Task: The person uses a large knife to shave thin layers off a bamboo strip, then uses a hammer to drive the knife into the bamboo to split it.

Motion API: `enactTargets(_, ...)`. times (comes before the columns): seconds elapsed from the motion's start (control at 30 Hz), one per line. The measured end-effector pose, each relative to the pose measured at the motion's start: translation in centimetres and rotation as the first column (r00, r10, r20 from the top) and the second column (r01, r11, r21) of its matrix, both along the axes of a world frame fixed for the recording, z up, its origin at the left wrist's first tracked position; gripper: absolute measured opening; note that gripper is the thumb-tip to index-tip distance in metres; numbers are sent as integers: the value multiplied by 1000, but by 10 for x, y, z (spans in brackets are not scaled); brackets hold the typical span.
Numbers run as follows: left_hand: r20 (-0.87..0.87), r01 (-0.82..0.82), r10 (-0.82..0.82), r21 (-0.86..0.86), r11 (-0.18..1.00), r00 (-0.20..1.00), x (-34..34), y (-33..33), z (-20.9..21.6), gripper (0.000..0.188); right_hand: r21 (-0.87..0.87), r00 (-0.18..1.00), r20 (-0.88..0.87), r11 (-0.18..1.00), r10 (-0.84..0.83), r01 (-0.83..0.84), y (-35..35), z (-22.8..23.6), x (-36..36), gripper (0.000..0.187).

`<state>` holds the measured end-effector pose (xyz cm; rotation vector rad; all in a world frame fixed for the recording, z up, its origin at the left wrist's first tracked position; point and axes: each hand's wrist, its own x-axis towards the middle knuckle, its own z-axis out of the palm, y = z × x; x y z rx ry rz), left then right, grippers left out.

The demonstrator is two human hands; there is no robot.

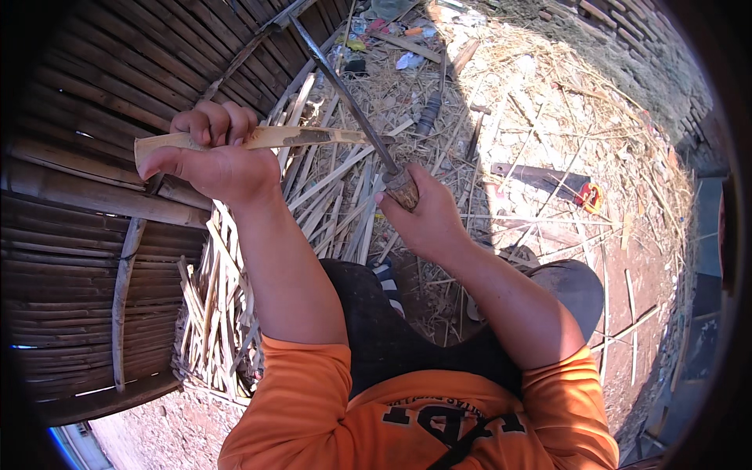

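Observation:
My left hand [223,153] is closed around a split bamboo piece [270,138], held level in front of the slatted wall. Its far end reaches right, where the long blade of a machete [338,88] crosses it. My right hand [429,215] grips the machete's wooden handle [402,190], with the blade slanting up and to the left. Whether the edge bites into the bamboo or only rests against it, I cannot tell.
Bamboo strips [223,305] lie heaped along the slatted wall [78,188] at left. A handsaw [536,175] with an orange handle, a dark-handled tool [428,113] and what looks like a hammer [475,135] lie on the straw-littered ground. A brick wall [638,39] stands at far right.

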<state>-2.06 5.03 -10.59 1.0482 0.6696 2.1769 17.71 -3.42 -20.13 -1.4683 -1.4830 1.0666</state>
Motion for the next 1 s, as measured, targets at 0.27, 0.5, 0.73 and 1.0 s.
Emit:
enactTargets(0.27, 23, 294, -294, 12, 956, 956, -37, 16, -33, 87, -195, 954, 296, 981, 46, 14, 36, -106, 25, 49)
enactTargets(0.5, -210, 730, -700, 190, 656, 683, -49, -7, -7, 82, -23, 996, 92, 1000, 14, -12, 41, -16, 32, 44)
enactTargets(0.73, -318, 875, -815, 160, 457, 484, -16, 16, -20, 81, 4, 991, -45, 992, -128, 128, 33, 29, 82, 35)
enactTargets(1.0, -220, -212, 228, 92, 973, 948, 34, -15, 13, 68, -30, 995, 40, 995, -89, 90, 3, -8, 99, 43)
